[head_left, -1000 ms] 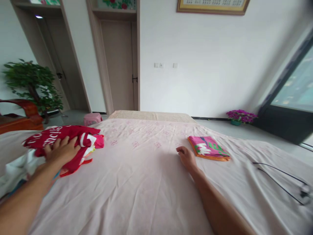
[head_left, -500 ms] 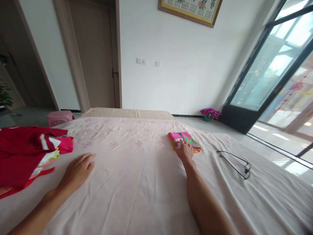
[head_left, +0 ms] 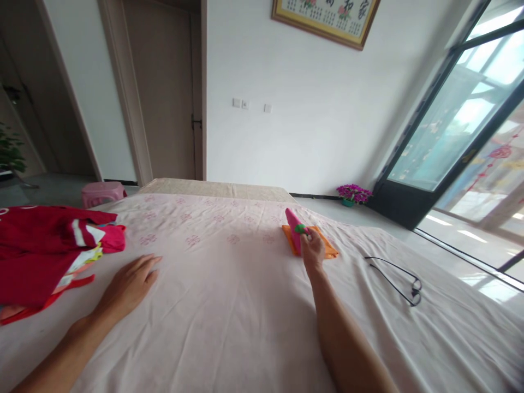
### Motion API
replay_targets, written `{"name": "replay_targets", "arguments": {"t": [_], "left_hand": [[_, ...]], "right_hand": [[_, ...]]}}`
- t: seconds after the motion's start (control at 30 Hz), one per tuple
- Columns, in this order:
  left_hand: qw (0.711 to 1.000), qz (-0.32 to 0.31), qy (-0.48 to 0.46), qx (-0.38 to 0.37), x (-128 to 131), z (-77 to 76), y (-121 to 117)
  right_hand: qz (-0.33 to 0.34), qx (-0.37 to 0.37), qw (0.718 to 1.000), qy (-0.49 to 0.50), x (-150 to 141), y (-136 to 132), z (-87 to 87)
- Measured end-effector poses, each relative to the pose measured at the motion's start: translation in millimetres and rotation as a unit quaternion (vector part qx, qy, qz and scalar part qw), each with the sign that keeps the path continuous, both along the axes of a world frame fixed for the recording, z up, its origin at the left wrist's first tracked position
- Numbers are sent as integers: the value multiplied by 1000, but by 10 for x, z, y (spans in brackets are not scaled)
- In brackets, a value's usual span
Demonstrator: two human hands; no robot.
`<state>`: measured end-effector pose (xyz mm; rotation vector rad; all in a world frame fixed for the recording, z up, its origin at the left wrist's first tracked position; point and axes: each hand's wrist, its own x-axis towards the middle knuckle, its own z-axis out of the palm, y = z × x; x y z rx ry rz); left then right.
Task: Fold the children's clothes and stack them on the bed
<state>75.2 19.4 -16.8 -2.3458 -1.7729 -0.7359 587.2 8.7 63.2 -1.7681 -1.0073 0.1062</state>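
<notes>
My right hand [head_left: 313,248] is closed on a folded pink cloth [head_left: 293,219] with a green patch, tilted up on its edge. Under it, a folded orange cloth [head_left: 328,248] lies flat on the pale pink sheet [head_left: 221,305]. What the pink cloth's far side looks like is hidden. My left hand [head_left: 133,281] rests palm down on the sheet, fingers stretched out and holding nothing. To its left lies a loose heap of red clothes [head_left: 36,256], with white, yellow and orange fabric showing beneath.
Black-framed eyeglasses [head_left: 413,286] lie on the sheet to the right of my right arm. A pink plastic stool [head_left: 104,192] stands beyond the left edge. Purple flowers [head_left: 354,192] in a green pot sit on the floor near the glass door [head_left: 434,125].
My right hand has gone from lying on the flat pink cloth to gripping it and lifting it on edge, uncovering the orange cloth. The left hand stays in place.
</notes>
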Motion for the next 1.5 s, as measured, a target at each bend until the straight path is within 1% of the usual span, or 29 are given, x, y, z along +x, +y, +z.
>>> {"name": "replay_targets", "arguments": {"t": [0.07,0.1,0.13,0.23,0.27,0.3,0.33,0.37,0.47,0.5,0.53,0.6,0.67,0.7,0.8,0.87,0.9,0.97,1.0,1.07,1.1,1.17,1.2,1.23,1.3,1.37,1.4,1.43,1.5], "left_hand": [[1000,-2,-5,0,-4,-6,11],[1000,-5,-7,-1,-7,-9,13],[1000,-8,-8,-3,-11,-10,13],[1000,-7,-7,-12,-19,-10,5],[1000,-4,-6,-16,-20,-9,2],[1000,-2,-4,-19,-21,-8,-2],[1000,-1,-2,-21,-20,-7,-6],[1000,-3,-1,-22,-20,-7,-9],[1000,-12,-8,-15,-14,2,-19],[1000,-14,-14,-12,-11,8,-21],[1000,-14,-19,-10,-7,15,-24],[1000,-13,-24,-11,2,31,-28],[1000,-13,-22,-17,11,47,-32],[1000,-12,-21,-20,15,55,-35],[999,-10,-19,-25,27,73,-42],[999,-10,-19,-29,36,81,-48],[999,-12,-20,-32,40,82,-50],[999,-17,-23,-36,45,81,-55],[999,-21,-27,-36,45,79,-57],[998,-30,-38,-33,40,70,-59],[998,-35,-45,-32,34,65,-58],[997,-43,-58,-34,20,54,-54],[996,-46,-64,-37,17,47,-51],[995,-48,-72,-40,20,39,-49],[993,-54,-93,-46,58,26,-54],[989,-63,-123,-58,153,27,-82],[985,-70,-139,-69,222,37,-106],[982,-77,-154,-80,304,56,-137],[975,-87,-173,-104,494,123,-210]], "right_hand": [[76,91,980,157,-223,59,88],[110,116,961,227,-351,88,138],[153,133,931,302,-481,112,188],[254,152,830,473,-827,128,295],[280,138,814,491,-916,114,302],[304,114,809,490,-988,92,291],[323,84,814,475,-1044,66,263],[329,55,831,446,-1083,38,223],[288,5,914,285,-1134,-35,84],[286,-4,932,221,-1143,-53,54],[301,-16,940,161,-1156,-71,41],[373,-58,924,54,-1198,-115,62],[435,-109,892,-58,-1267,-177,120],[447,-131,876,-121,-1310,-215,147],[426,-171,841,-285,-1446,-325,164],[393,-185,833,-342,-1524,-367,119],[379,-189,836,-349,-1552,-372,90],[364,-187,859,-307,-1577,-342,40],[368,-184,876,-250,-1567,-308,30],[395,-158,903,-56,-1492,-204,44],[407,-134,901,67,-1423,-139,66],[400,-63,866,292,-1230,-2,113],[371,-28,853,366,-1115,62,125],[332,4,849,410,-996,117,122],[216,30,873,437,-782,189,66],[133,46,908,395,-643,208,-31],[114,51,927,354,-613,201,-78],[116,48,943,309,-608,187,-115],[165,15,963,211,-658,146,-148]]}}
